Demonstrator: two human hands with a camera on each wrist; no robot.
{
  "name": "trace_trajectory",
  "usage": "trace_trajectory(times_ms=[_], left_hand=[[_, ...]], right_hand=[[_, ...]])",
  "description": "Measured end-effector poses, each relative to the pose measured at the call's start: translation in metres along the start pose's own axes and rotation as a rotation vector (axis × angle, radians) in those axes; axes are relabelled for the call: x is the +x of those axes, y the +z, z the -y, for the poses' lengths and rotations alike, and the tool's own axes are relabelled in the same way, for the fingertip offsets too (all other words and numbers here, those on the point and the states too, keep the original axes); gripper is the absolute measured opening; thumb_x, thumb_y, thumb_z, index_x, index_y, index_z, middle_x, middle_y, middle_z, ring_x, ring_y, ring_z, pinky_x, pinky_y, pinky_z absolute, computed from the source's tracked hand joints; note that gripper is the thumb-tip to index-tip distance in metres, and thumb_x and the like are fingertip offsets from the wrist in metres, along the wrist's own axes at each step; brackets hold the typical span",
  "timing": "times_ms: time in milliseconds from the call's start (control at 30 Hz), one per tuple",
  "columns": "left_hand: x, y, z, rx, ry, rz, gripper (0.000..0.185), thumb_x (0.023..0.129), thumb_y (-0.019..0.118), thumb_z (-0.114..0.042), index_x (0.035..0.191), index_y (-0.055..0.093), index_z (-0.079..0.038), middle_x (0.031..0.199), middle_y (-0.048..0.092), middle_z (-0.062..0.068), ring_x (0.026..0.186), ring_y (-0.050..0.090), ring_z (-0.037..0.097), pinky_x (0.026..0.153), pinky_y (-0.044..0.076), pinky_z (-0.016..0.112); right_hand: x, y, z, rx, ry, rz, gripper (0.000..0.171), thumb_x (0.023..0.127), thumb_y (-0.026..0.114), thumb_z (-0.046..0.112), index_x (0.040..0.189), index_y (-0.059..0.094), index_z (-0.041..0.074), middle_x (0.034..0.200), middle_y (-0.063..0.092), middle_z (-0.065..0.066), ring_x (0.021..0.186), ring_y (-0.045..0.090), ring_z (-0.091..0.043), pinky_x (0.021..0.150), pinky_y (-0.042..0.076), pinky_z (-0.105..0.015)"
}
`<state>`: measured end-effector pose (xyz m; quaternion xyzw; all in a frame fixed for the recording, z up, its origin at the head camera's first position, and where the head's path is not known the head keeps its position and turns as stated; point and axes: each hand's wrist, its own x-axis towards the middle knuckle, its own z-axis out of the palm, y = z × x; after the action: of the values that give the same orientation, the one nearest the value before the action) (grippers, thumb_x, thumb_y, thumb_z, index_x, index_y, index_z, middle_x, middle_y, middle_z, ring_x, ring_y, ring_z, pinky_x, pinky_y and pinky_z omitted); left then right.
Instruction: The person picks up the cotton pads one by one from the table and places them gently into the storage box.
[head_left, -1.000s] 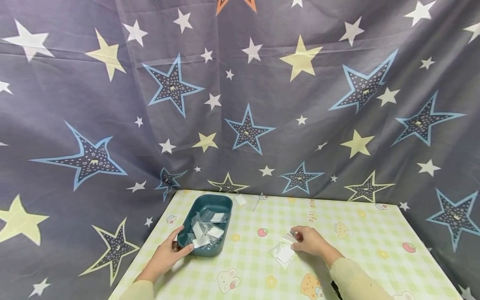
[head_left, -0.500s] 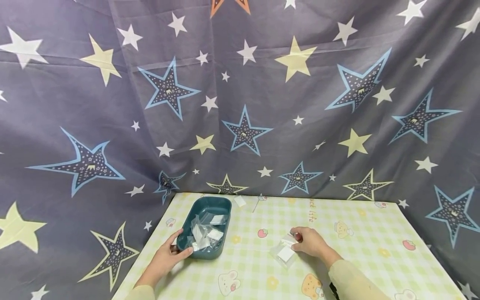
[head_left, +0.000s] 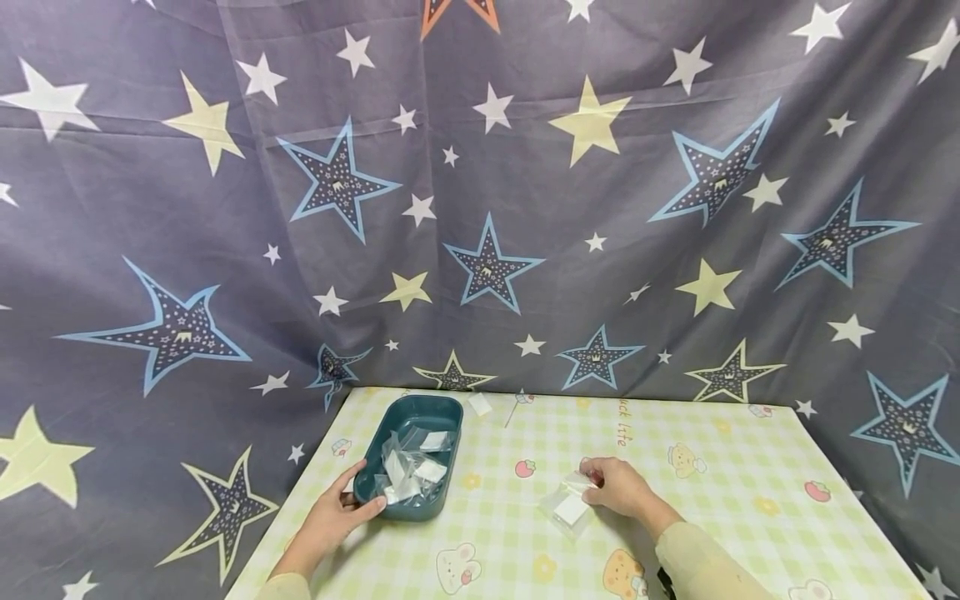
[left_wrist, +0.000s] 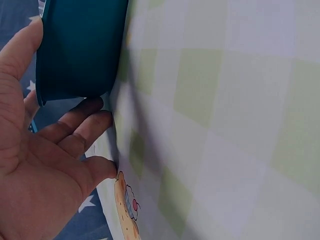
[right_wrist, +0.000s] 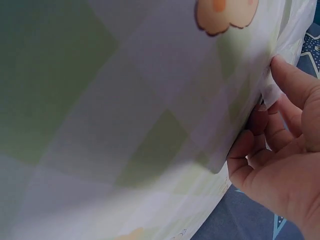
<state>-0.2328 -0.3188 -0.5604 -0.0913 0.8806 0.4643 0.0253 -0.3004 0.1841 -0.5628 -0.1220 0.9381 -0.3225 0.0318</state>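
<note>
A teal tray (head_left: pixel 442 412) stands at the table's left side and holds several small clear bags (head_left: pixel 408 471) with white labels. My left hand (head_left: pixel 360 500) holds the tray's near end, thumb on the rim and fingers round its outer side. In the left wrist view the fingers (left_wrist: pixel 75 131) lie beside the tray (left_wrist: pixel 75 45), by the table's edge. A small clear bag (head_left: pixel 570 506) with a white label lies flat mid-table. My right hand (head_left: pixel 592 483) pinches its far corner. The right wrist view shows the thumb (right_wrist: pixel 292 80) on the bag's edge (right_wrist: pixel 290 35).
The table carries a green-checked cloth (head_left: pixel 712 483) with cartoon prints. A small white slip (head_left: pixel 480 402) and a thin stick (head_left: pixel 512 408) lie near the back edge. A star-patterned curtain (head_left: pixel 487 208) hangs close behind and along both sides.
Both hands keep the same holds on the tray and the bag. Only the view has shifted slightly.
</note>
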Motion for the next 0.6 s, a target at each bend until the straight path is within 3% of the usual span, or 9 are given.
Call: trace_trajectory(times_ms=[100, 233, 333, 400, 600], left_hand=[[-0.0007, -0.0001, 0.0, -0.005, -0.002, 0.0, 0.093, 0.091, 0.086, -0.043, 0.168, 0.038, -0.021, 0.122, 0.074, 0.016, 0.108, 0.07, 0.019, 0.081, 0.056, 0.03], [-0.0005, 0.0002, -0.0003, -0.011, 0.001, -0.001, 0.093, 0.092, 0.086, -0.041, 0.168, 0.038, -0.02, 0.12, 0.075, 0.016, 0.105, 0.071, 0.017, 0.08, 0.056, 0.029], [-0.0003, 0.0007, -0.0001, -0.015, 0.007, 0.001, 0.092, 0.092, 0.086, -0.04, 0.167, 0.037, -0.02, 0.118, 0.076, 0.015, 0.102, 0.069, 0.016, 0.077, 0.055, 0.029], [-0.0003, 0.0008, -0.0004, -0.016, 0.007, 0.003, 0.092, 0.092, 0.086, -0.04, 0.167, 0.037, -0.02, 0.117, 0.076, 0.014, 0.101, 0.069, 0.016, 0.077, 0.055, 0.029], [-0.0019, 0.0006, -0.0019, -0.009, 0.009, 0.002, 0.092, 0.092, 0.086, -0.04, 0.167, 0.037, -0.02, 0.122, 0.076, 0.017, 0.108, 0.072, 0.02, 0.081, 0.057, 0.03]], right_hand=[[-0.0011, -0.0006, 0.0001, 0.034, 0.005, 0.006, 0.025, 0.086, 0.086, 0.005, 0.109, 0.078, 0.007, 0.078, 0.056, 0.003, 0.072, 0.049, -0.011, 0.07, 0.039, -0.026], [-0.0013, -0.0015, -0.0004, 0.064, 0.011, 0.011, 0.017, 0.084, 0.087, 0.006, 0.092, 0.072, 0.01, 0.076, 0.057, 0.004, 0.071, 0.049, -0.012, 0.067, 0.039, -0.025], [-0.0003, -0.0017, -0.0012, 0.091, 0.019, 0.002, 0.016, 0.085, 0.087, 0.007, 0.091, 0.072, 0.01, 0.08, 0.06, 0.003, 0.074, 0.052, -0.013, 0.068, 0.042, -0.026], [0.0004, -0.0026, -0.0012, 0.116, 0.017, 0.0, 0.018, 0.086, 0.086, 0.007, 0.1, 0.074, 0.008, 0.084, 0.065, 0.002, 0.077, 0.055, -0.013, 0.07, 0.046, -0.026], [-0.0006, -0.0098, -0.0035, 0.226, -0.067, 0.085, 0.056, 0.091, 0.08, 0.003, 0.144, 0.062, 0.003, 0.101, 0.076, -0.008, 0.083, 0.066, -0.015, 0.071, 0.055, -0.028]])
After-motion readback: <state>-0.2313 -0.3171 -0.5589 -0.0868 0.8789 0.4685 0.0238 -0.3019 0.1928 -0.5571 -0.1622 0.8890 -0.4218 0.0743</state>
